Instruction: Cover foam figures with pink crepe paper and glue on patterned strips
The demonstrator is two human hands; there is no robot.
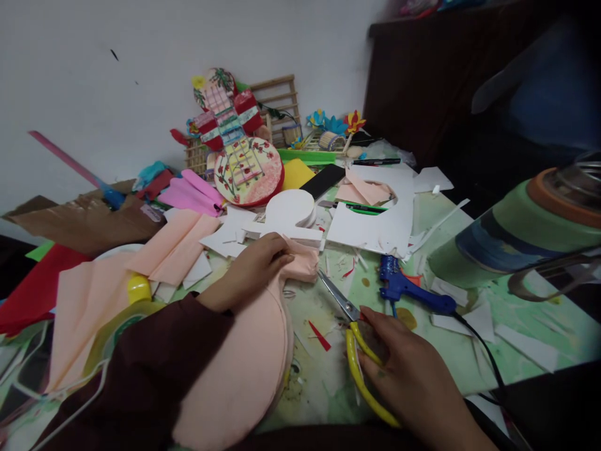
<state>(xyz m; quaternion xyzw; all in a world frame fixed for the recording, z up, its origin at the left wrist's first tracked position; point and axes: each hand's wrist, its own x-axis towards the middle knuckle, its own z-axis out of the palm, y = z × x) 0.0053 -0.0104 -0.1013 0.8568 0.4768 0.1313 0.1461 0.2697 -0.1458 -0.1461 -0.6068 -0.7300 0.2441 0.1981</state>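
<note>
My left hand (256, 266) is closed on a bunched piece of peach fabric (300, 260) at the top of a large peach-covered round shape (239, 369) lying in front of me. My right hand (413, 376) rests on the yellow handles of a pair of scissors (350, 319) lying on the table, fingers curled over them. The blades point up and left toward the fabric. A dark sleeve covers my left arm.
A blue glue gun (408, 291) with a black cord lies right of the scissors. White foam board cutouts (375, 219), peach sheets (173, 247), a black phone (323, 180) and decorated crafts (246, 169) crowd the back. A green flask (516, 228) stands at the right. Paper scraps litter the green table (516, 313).
</note>
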